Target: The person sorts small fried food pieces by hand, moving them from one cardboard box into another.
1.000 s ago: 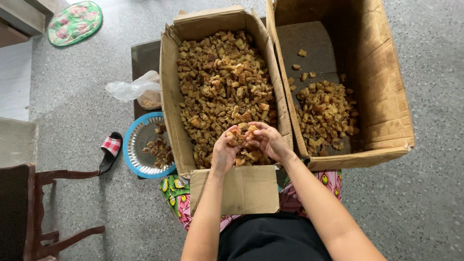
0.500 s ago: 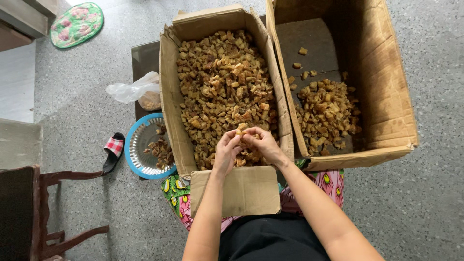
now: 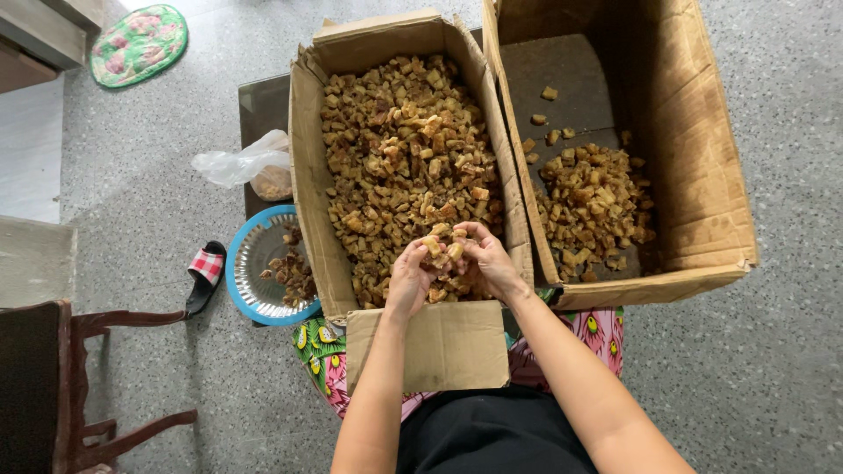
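Left hand (image 3: 409,279) and right hand (image 3: 488,262): together, fingers curled round brown chunks (image 3: 439,248) at near end of full cardboard box (image 3: 307,175); second box (image 3: 702,175) right, blue-rimmed plate (image 3: 237,285) left

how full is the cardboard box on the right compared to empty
Partly full. The right box holds brown chunks heaped at its near end; the dark bottom shows bare beyond.
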